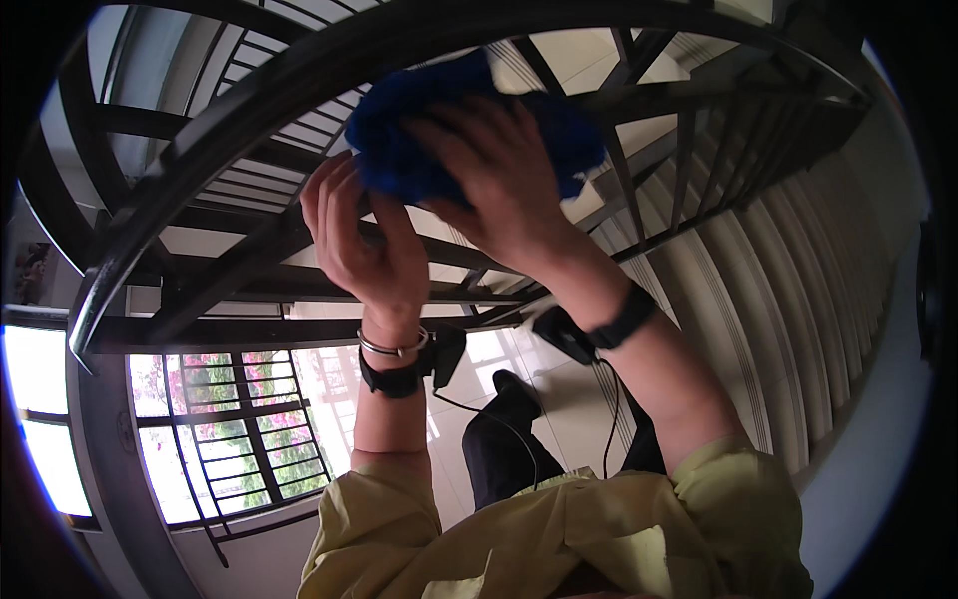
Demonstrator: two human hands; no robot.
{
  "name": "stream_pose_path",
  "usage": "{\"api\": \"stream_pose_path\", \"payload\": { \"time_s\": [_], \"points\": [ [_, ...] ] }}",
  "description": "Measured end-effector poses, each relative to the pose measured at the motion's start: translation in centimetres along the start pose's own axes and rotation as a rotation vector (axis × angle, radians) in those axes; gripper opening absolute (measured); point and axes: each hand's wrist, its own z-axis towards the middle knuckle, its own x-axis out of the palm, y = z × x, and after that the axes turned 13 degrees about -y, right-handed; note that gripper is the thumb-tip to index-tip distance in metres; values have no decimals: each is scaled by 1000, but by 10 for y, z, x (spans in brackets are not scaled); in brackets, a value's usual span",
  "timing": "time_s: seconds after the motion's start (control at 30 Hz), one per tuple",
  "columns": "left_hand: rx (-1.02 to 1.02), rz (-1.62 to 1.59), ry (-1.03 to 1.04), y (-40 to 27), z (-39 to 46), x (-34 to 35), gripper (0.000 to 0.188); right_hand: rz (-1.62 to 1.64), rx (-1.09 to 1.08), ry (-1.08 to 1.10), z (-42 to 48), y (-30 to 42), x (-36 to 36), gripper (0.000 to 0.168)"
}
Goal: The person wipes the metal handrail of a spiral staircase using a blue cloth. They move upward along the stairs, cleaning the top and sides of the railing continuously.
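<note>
A blue cloth (408,105) lies bunched against the dark railing (247,135), just below its curved top rail. My right hand (494,176) is spread over the cloth, fingers pressing it from above; slight blur softens both. Close by, my left hand (367,239) has curled fingers at the lower left edge of the cloth, beside a dark bar. Whether these fingers grip the bar, pinch the cloth or only touch them is hidden. Each wrist wears a black strap with a small device, and a metal bangle (389,346) circles the left one.
Tiled stairs (748,299) descend or rise along the right, edged by dark balusters (681,172). A barred window (232,427) is at lower left, with pink flowers and greenery outside. Cables (498,423) run from the wrist devices toward my body. My shoe (516,389) rests on the tiled floor.
</note>
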Motion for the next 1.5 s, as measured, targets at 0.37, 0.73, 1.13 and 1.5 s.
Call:
{"api": "stream_pose_path", "payload": {
  "time_s": [0.37,0.73,1.13,1.5],
  "points": [
    [149,345,550,-5,37,41,16,-430,261,-92,-24,-180,-98,45],
    [157,445,746,-22,14,87,33,-258,-5,103,-13,-104,-67,46],
    [186,592,701,-26,13,95,36,-437,517,-119,-24,-191,-98,54],
    [221,585,646,-24,17,99,34,-275,580,-321,-116,-151,-24,47]
  ]
}}
